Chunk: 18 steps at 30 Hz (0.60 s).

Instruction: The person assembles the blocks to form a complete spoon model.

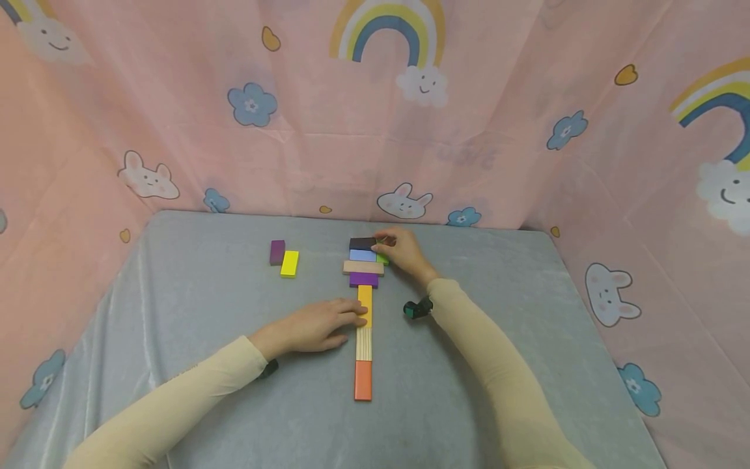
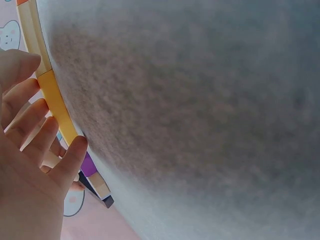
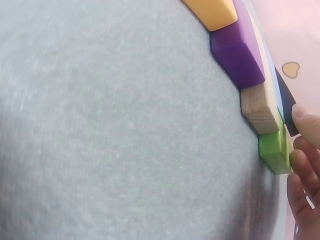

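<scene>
Down the middle of the table runs a line of flat blocks. An orange-red block [image 1: 363,380] is nearest, then a ribbed pale wood piece [image 1: 364,344] and an orange-yellow block [image 1: 365,296]. Beyond it a purple block [image 1: 364,280], a plain wooden block [image 1: 363,268], a light blue block [image 1: 362,255] and a black block [image 1: 362,243] lie crosswise. A green block [image 3: 274,150] stands lengthwise at the blue one's right end. My right hand [image 1: 404,251] pinches its far end, thumb against the black block. Fingertips of my left hand [image 1: 319,326] rest on the orange-yellow block, fingers extended.
Left of the line, a dark purple block [image 1: 277,253] and a bright yellow block [image 1: 290,264] lie side by side, touching or nearly so. A grey cloth covers the table [image 1: 222,260]. Pink patterned curtains [image 1: 328,150] stand behind it and at both sides.
</scene>
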Each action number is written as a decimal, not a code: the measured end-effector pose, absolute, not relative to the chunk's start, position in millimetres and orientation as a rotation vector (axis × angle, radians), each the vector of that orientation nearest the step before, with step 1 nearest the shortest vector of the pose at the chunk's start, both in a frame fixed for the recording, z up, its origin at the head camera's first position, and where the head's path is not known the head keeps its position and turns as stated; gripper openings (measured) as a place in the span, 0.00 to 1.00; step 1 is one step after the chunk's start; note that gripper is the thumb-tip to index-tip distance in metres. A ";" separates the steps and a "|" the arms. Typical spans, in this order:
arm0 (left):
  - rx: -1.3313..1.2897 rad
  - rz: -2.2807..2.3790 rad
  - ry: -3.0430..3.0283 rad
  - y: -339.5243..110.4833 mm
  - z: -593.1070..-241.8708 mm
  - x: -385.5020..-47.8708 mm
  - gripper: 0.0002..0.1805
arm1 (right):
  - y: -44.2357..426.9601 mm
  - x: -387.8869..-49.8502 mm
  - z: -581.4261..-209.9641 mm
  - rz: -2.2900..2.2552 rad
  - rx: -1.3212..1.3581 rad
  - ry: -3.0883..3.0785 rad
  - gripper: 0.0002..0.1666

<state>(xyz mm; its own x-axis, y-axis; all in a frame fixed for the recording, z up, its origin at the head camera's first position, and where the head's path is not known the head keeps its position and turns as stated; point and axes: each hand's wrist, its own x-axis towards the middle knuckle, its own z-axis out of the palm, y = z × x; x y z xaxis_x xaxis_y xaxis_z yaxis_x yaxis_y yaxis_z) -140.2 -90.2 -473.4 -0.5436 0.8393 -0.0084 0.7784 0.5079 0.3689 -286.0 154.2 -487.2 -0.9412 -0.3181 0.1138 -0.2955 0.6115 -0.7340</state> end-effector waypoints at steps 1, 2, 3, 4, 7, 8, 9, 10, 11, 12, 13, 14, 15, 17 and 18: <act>1.390 0.484 2.562 -90.2 -473.6 -140.3 0.23 | 154.0 -285.9 -486.9 -1.262 -0.530 2.795 0.18; 1.387 0.482 2.561 -90.2 -473.8 -140.4 0.23 | 154.0 -285.9 -486.7 -1.257 -0.527 2.798 0.18; 1.387 0.485 2.562 -90.2 -474.0 -140.4 0.23 | 153.9 -285.9 -486.5 -1.255 -0.525 2.798 0.18; 1.381 0.482 2.560 -90.2 -474.0 -140.4 0.23 | 153.9 -286.0 -486.2 -1.248 -0.522 2.800 0.18; 1.385 0.489 2.562 -90.4 -473.7 -139.8 0.23 | 153.7 -285.8 -485.4 -1.235 -0.516 2.803 0.18; 1.382 0.488 2.562 -90.3 -473.2 -139.7 0.23 | 153.8 -285.6 -485.2 -1.231 -0.515 2.805 0.18; 1.384 0.491 2.562 -90.2 -472.8 -139.4 0.23 | 153.7 -285.2 -485.0 -1.228 -0.515 2.806 0.18; 1.383 0.488 2.562 -90.1 -472.6 -139.3 0.23 | 153.8 -284.8 -484.7 -1.226 -0.516 2.807 0.18; 1.388 0.492 2.564 -90.1 -472.5 -139.2 0.23 | 153.9 -284.4 -484.4 -1.224 -0.520 2.810 0.18; 1.388 0.489 2.564 -90.1 -472.4 -139.1 0.23 | 154.0 -284.0 -484.2 -1.224 -0.522 2.811 0.18; 1.386 0.488 2.564 -89.9 -472.5 -139.2 0.23 | 154.2 -283.8 -484.1 -1.225 -0.524 2.810 0.18; 1.386 0.487 2.565 -89.9 -472.7 -139.3 0.23 | 154.3 -283.5 -484.0 -1.227 -0.525 2.810 0.18; 1.389 0.489 2.566 -89.8 -473.1 -139.4 0.23 | 154.3 -283.3 -483.7 -1.227 -0.526 2.810 0.18; 1.391 0.489 2.567 -89.9 -473.6 -139.6 0.23 | 154.5 -283.2 -483.4 -1.221 -0.521 2.813 0.18; 1.388 0.486 2.565 -89.9 -473.7 -139.7 0.23 | 154.4 -283.3 -483.1 -1.219 -0.516 2.812 0.18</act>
<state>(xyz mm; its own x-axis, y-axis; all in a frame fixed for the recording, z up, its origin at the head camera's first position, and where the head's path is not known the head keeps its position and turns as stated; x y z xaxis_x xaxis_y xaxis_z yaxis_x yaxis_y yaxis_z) -139.7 -89.9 -473.7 -0.5462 0.8376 -0.0063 0.7772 0.5096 0.3693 -283.3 154.4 -483.1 -0.9443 -0.3135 0.0999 -0.2873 0.6373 -0.7151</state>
